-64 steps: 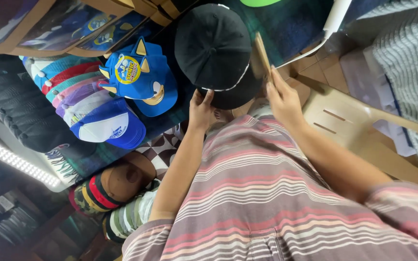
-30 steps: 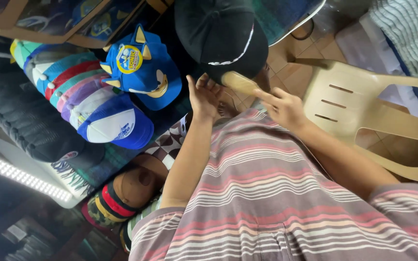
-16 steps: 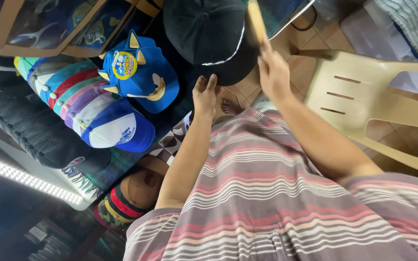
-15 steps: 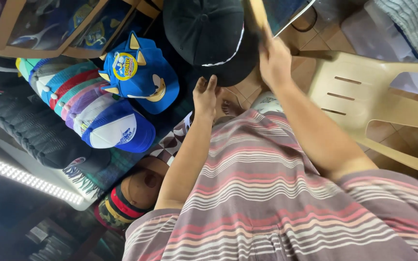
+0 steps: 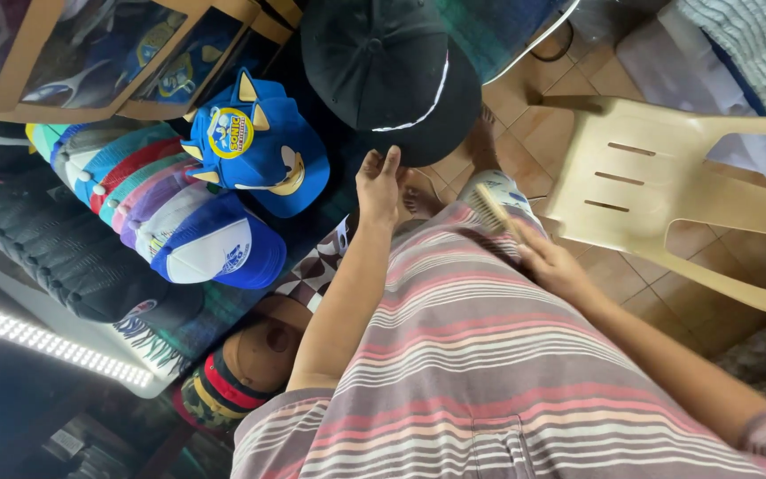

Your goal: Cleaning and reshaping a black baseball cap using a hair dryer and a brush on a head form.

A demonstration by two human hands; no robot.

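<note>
Black fabric dominates the top of my view: a black baseball cap (image 5: 389, 75) with a white line along its brim edge, and I'm taking it as my landmark. My left hand (image 5: 378, 180) sits just under its brim, fingertips pinching the brim's lower edge. My right hand (image 5: 550, 263) is below and to the right of the cap, well apart from it, fingers clenched round the handle of a small wooden brush (image 5: 492, 209), bristles facing up, held over my striped shirt (image 5: 498, 355). Left of the cap, just beside it, lies a blue character cap (image 5: 259, 146) with yellow ears, and further left a row of stacked caps (image 5: 148, 191). Right of the cap stands a beige plastic chair (image 5: 667, 200) on the tiled floor (image 5: 529, 111).
</note>
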